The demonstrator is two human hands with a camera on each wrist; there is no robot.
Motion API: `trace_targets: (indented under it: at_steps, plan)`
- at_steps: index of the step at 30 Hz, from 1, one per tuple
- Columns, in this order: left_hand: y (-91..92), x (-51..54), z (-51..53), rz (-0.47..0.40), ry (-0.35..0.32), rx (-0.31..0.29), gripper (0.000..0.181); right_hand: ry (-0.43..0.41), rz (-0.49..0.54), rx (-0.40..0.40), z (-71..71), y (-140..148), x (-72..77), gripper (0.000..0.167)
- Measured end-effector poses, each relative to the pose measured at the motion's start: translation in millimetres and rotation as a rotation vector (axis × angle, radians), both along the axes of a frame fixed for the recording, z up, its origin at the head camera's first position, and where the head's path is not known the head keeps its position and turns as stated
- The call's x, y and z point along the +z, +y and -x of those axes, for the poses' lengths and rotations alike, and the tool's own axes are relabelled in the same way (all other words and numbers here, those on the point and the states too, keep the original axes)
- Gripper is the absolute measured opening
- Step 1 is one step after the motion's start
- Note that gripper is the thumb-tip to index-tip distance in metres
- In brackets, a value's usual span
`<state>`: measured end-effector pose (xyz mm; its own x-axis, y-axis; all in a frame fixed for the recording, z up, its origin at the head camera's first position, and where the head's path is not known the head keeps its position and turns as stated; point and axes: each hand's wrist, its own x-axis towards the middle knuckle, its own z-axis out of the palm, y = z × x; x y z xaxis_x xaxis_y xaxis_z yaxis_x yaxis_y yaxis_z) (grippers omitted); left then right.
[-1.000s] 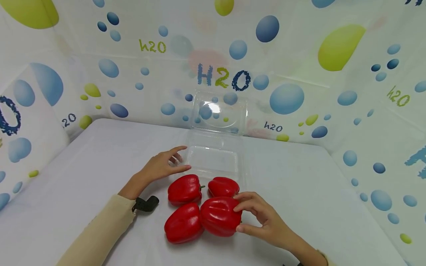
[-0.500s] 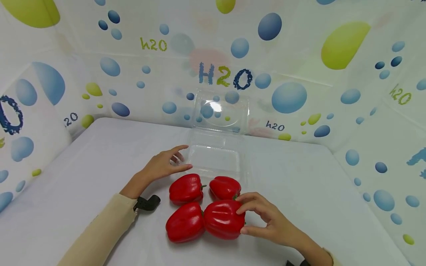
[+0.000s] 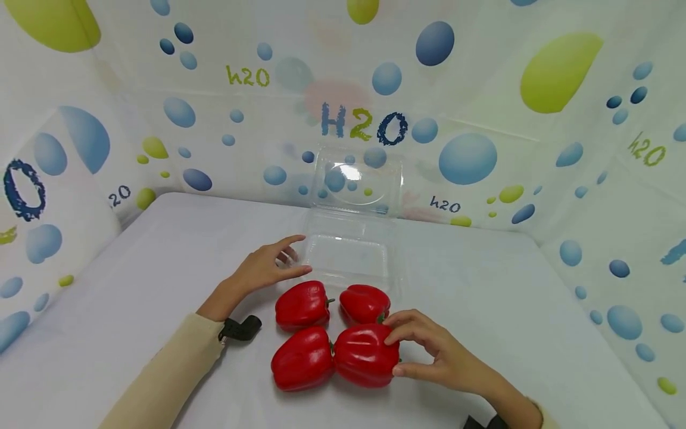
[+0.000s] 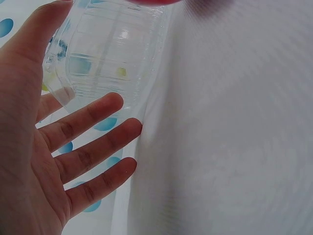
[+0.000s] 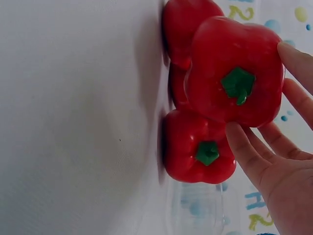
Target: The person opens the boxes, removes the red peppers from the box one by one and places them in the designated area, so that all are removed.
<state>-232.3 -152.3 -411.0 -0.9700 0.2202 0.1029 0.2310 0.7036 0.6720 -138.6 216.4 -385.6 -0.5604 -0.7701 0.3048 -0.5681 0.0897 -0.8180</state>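
Four-lobed red bell peppers with green stems stand two by two on the white table. My right hand (image 3: 436,354) grips the near-right bell pepper (image 3: 367,356) by its stem end, thumb and fingertips on its sides; in the right wrist view this bell pepper (image 5: 234,54) sits higher off the table than its neighbours. Beside it are the near-left pepper (image 3: 302,359), the far-left pepper (image 3: 302,306) and the far-right pepper (image 3: 364,302). My left hand (image 3: 262,265), fingers spread and holding nothing, is at the left side of a clear plastic clamshell container (image 3: 346,256).
The container's lid (image 3: 356,179) stands raised at the back, against a white backdrop (image 3: 257,137) printed with blue and green drops. A white cloth covers the table (image 3: 471,286). A black wrist mount (image 3: 242,328) is on my left wrist.
The near-right pepper has shifted slightly right and nearer with my right hand, and the far-right pepper's stem has come into view. My left hand holds its place by the container.
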Motion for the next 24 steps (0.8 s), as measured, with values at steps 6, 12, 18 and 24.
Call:
trace_targets:
  at_steps: [6,12,18,24]
  plan:
    - [0.3,0.3,-0.2,0.004,0.004,0.0,0.08,-0.043,-0.027,0.007,4.6,4,-0.4,0.038]
    - [-0.1,-1.6,0.0,0.003,0.011,-0.002,0.081,-0.075,-0.032,0.034,8.5,6,-7.5,0.036]
    - [-0.7,-5.9,0.2,0.002,0.016,-0.003,0.081,-0.093,-0.029,0.042,9.5,5,-19.1,0.037]
    - [-1.7,-9.6,-0.1,0.006,0.032,-0.004,0.08,0.0,-0.056,0.004,2.6,-2,-25.9,0.037]
